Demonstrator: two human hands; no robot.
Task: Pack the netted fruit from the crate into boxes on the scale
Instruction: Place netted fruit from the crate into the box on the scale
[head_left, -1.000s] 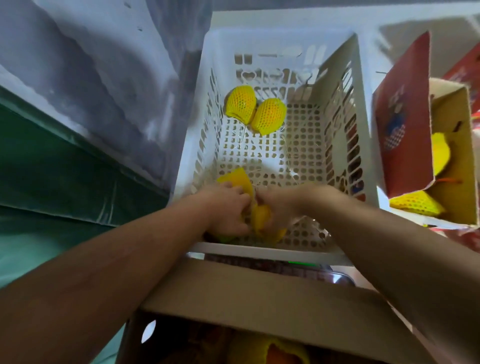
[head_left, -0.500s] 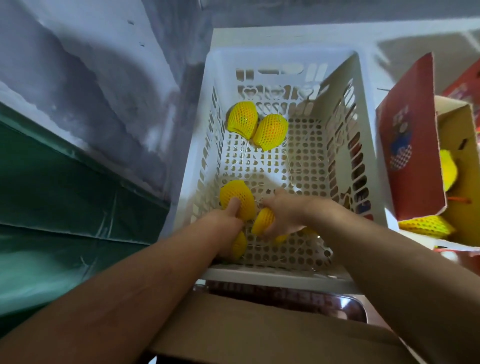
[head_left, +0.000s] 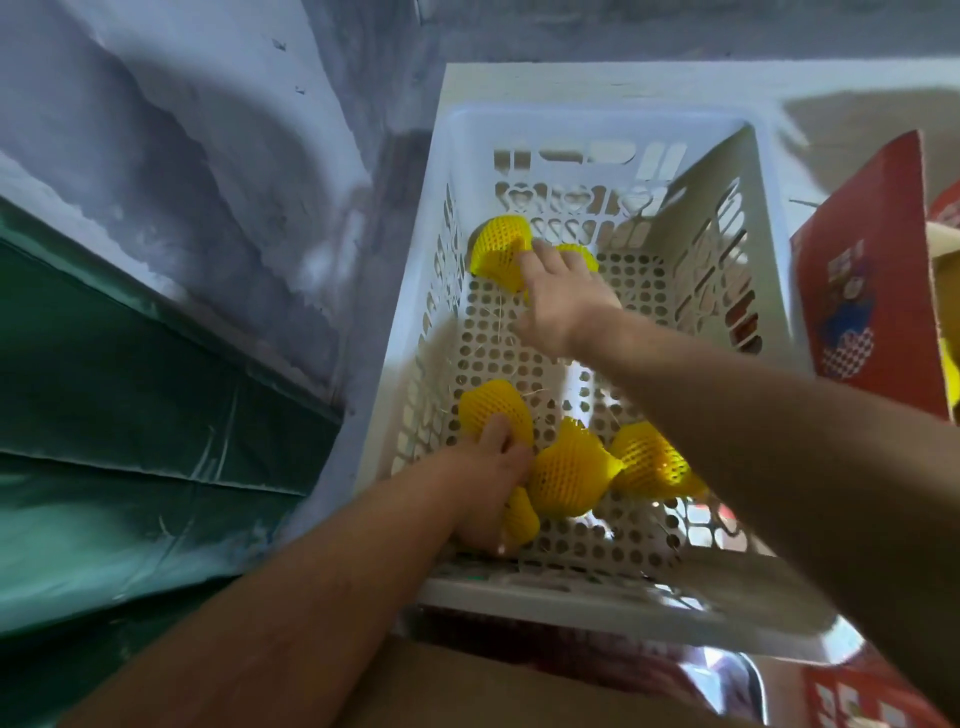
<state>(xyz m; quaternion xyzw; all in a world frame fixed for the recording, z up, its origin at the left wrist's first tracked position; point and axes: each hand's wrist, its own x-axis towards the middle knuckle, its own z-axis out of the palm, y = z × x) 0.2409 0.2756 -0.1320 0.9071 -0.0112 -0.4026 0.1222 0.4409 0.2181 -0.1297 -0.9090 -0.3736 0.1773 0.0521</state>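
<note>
A white perforated plastic crate (head_left: 613, 130) holds several fruits in yellow foam netting. My left hand (head_left: 493, 488) is down at the crate's near left corner, its fingers curled round two netted fruits: one above it (head_left: 493, 410) and one below (head_left: 522, 519). Two more netted fruits (head_left: 569, 478) (head_left: 649, 460) lie loose just right of it. My right hand (head_left: 558, 299) stretches to the far end, fingers spread over a netted fruit (head_left: 501, 249); a second one (head_left: 584, 254) is mostly hidden behind it.
A red printed cardboard box (head_left: 862, 291) stands open to the crate's right. The brown flap of another box (head_left: 467, 691) lies below the crate's near rim, with a shiny scale edge (head_left: 727, 680) beside it. A grey wall and green tarp (head_left: 130, 415) fill the left.
My right hand has let go of the fruit near the front and reached to the two fruits at the crate's far end. The camera has moved closer over the crate.
</note>
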